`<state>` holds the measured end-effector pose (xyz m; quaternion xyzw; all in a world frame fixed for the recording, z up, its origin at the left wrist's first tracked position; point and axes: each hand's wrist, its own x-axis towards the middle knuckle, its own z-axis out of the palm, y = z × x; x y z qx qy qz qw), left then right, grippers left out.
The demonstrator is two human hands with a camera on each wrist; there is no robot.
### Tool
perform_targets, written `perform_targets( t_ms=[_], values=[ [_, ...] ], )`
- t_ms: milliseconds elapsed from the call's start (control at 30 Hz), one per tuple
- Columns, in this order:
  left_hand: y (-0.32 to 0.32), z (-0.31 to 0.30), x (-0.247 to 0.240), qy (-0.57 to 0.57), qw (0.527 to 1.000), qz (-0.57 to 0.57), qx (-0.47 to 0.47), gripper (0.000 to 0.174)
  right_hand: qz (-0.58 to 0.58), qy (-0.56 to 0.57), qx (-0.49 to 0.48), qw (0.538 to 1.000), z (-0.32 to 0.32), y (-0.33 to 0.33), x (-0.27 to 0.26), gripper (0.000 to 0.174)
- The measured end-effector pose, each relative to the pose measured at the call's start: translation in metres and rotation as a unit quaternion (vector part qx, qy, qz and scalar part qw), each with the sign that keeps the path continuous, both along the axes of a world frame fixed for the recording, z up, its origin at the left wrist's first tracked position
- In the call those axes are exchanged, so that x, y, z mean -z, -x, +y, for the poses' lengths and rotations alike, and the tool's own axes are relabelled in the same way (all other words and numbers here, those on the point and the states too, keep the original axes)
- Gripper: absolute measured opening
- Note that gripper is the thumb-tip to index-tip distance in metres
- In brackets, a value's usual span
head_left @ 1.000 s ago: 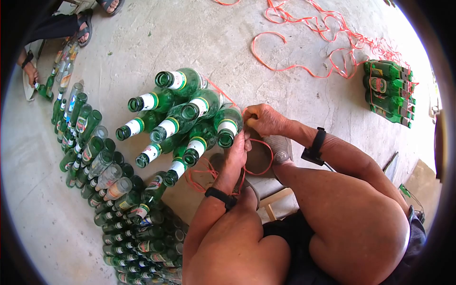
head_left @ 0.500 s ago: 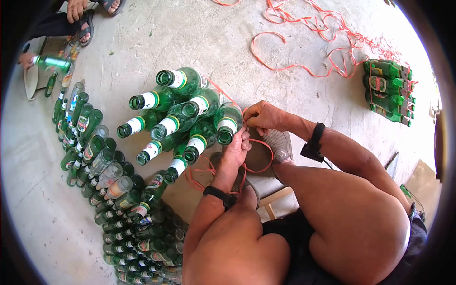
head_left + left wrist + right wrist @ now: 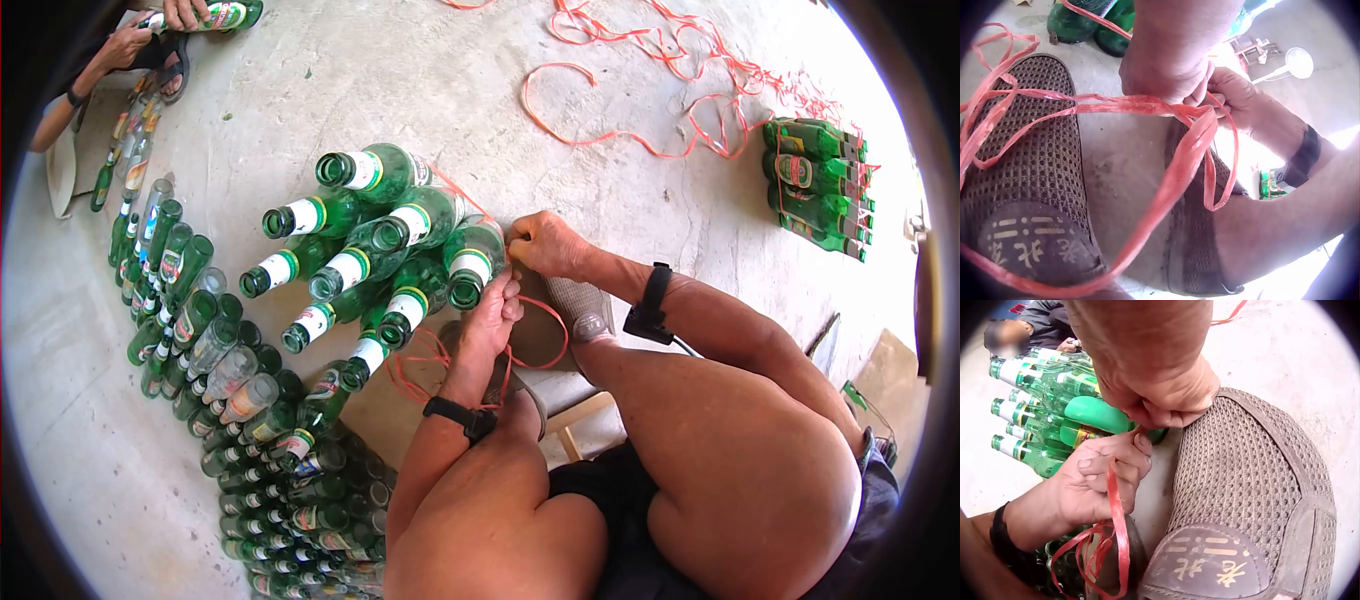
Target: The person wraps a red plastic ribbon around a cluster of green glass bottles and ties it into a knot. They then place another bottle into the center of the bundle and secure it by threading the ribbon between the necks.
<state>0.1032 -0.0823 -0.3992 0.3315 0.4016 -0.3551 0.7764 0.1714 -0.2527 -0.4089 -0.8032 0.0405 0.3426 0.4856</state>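
Standing upright, a cluster of green glass bottles (image 3: 408, 220) with white neck labels has a red plastic twine (image 3: 462, 190) running around its far side. My left hand (image 3: 490, 315) sits close against the near bottle, fingers curled, gripping the twine; a loop of it hangs from the fist in the right wrist view. Just beyond, my right hand (image 3: 548, 245) pinches the twine with its fingers curled in. Both hands nearly meet beside the cluster, as the left wrist view also shows, with loose twine (image 3: 1172, 169) crossing in front.
Many more bottles (image 3: 215, 330) stand in rows at left. Another bundle of green bottles (image 3: 815, 185) lies tied at right, near tangled twine (image 3: 690, 60). My mesh shoes (image 3: 1241, 462) flank the work. At the upper left another person's hands (image 3: 130, 45) hold a green bottle (image 3: 225, 15).
My right hand's fingers have curled in tighter beside the bottles; my left hand stays nearly in place. The other person has lifted a bottle from low at left and now holds it in both hands.
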Motion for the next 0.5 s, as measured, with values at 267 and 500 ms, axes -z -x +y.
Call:
perform_targets(
  t_ms=[267, 500],
  values=[
    [0.006, 0.013, -0.004, -0.034, 0.998, -0.026, -0.035, 0.014, 0.041, -0.005, 0.072, 0.997, 0.001, -0.013, 0.003, 0.022],
    [0.004, 0.012, -0.014, -0.063, 0.997, -0.039, -0.031, 0.015, 0.02, -0.023, 0.104, 0.994, 0.003, -0.01, 0.008, 0.022]
  ],
)
